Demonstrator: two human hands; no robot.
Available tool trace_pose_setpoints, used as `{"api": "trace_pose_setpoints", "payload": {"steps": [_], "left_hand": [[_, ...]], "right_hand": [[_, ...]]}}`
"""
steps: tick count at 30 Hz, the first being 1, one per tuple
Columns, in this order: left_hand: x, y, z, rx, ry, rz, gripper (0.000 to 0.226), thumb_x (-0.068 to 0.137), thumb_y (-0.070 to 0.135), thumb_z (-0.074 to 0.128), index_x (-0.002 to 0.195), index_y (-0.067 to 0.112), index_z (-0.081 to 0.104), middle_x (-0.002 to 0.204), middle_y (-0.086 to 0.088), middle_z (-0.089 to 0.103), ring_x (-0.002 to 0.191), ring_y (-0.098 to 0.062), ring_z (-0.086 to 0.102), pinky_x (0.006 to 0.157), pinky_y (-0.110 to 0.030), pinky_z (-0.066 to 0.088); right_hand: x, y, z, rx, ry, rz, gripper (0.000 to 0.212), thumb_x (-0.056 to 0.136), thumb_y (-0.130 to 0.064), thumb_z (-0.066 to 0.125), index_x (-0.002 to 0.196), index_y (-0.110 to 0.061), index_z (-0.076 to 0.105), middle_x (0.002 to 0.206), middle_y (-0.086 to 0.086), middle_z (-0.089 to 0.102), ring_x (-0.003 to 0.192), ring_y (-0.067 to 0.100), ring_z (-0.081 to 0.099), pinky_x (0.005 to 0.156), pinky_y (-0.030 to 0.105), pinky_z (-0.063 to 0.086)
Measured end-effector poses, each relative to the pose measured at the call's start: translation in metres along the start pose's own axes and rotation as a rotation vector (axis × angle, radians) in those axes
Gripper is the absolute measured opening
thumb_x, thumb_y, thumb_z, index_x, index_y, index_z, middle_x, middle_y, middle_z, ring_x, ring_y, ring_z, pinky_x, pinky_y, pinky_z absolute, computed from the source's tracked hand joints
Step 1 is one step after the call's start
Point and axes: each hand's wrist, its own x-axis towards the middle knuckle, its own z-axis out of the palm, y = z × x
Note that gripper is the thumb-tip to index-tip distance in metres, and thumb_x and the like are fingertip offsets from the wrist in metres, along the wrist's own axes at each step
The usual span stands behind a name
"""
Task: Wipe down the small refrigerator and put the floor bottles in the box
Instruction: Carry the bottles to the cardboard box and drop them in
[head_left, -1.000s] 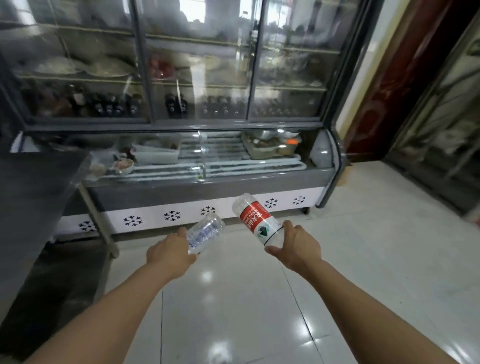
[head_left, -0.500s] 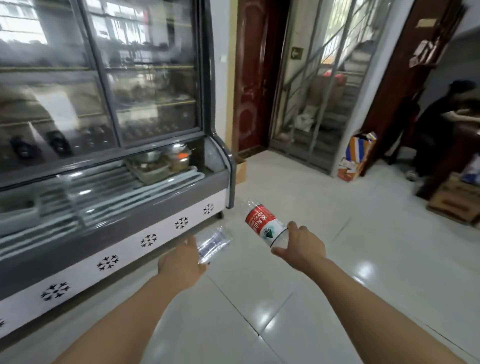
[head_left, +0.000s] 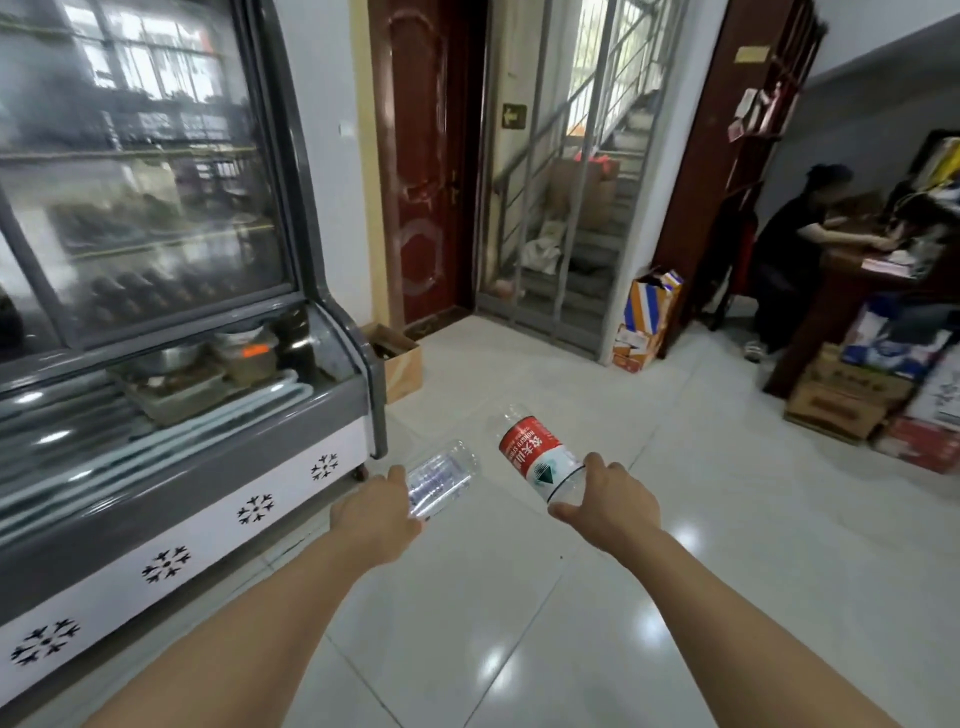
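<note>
Bottles both held out over the tiled floor (head_left: 727, 545): clear bottle (head_left: 441, 480) gripped in left hand (head_left: 375, 512), red-labelled bottle (head_left: 537, 457) in right hand (head_left: 608, 501), fingers curled round each, arms outstretched. Open cardboard box (head_left: 397, 356) beside refrigerator (head_left: 171, 415).

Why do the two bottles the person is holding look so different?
The bottle in the right hand has a red, white and green label; the bottle in the left hand is plain and clear. The labelled bottle looks bigger and fatter; the clear bottle looks slimmer and ribbed. Both are see-through plastic, look empty, and point away from the person, tilted.
</note>
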Motion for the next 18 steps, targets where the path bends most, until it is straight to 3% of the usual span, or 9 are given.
{"api": "trace_pose_setpoints", "payload": {"steps": [9,18], "left_hand": [[0.136,0.083,-0.001,-0.001,-0.023,0.081,0.05,0.088,0.041,0.053,0.126,0.015,0.034,0.123,-0.008,0.052,0.111,-0.028,0.057,0.085,-0.037,0.045],[0.333,0.14,-0.027,-0.024,0.006,0.165,0.052,0.087,0.042,0.055,0.126,0.015,0.034,0.123,-0.008,0.053,0.11,-0.028,0.057,0.085,-0.037,0.047]], "right_hand": [[0.127,0.062,-0.023,-0.024,0.024,0.089,0.067,0.074,-0.054,0.068,0.125,-0.02,0.039,0.108,0.003,0.053,0.084,0.018,0.05,0.065,0.029,0.043],[0.3,0.081,-0.048,-0.041,0.06,0.126,0.065,0.075,-0.053,0.067,0.124,-0.02,0.04,0.11,0.003,0.054,0.096,0.021,0.057,0.071,0.032,0.051]]}}
